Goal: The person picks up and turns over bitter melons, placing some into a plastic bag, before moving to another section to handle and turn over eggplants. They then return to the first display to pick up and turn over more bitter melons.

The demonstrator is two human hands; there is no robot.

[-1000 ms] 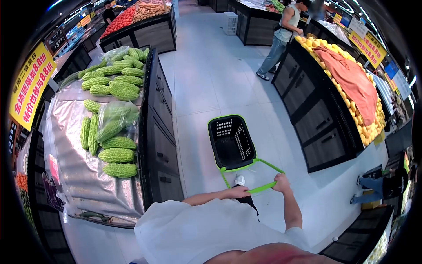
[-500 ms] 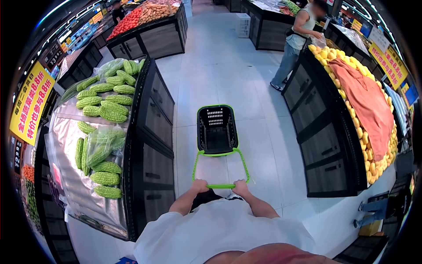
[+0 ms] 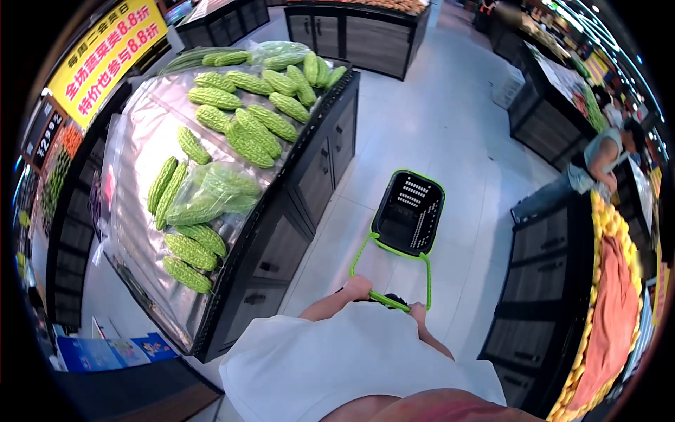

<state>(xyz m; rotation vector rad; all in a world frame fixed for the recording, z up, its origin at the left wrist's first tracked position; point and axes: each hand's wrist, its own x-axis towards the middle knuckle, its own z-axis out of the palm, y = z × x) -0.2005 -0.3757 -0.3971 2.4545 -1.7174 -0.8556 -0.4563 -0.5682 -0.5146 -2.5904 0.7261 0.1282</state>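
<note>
Basket (image 3: 410, 214), black with green trim, is just right of the frame's centre. Left hand (image 3: 358, 287) and right hand (image 3: 418, 312) are closed around its green handle (image 3: 388, 301) at lower centre. Bitter melons (image 3: 252, 137) lie on a display stand (image 3: 271, 243) at upper left, some in a clear plastic bag (image 3: 216, 191).

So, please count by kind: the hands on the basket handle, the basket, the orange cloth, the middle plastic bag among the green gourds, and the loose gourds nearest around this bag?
Hands (left hand, right hand): 2
Basket: 1
Orange cloth: 1
Middle plastic bag: 1
Loose gourds nearest around it: 6
Total: 11
</note>
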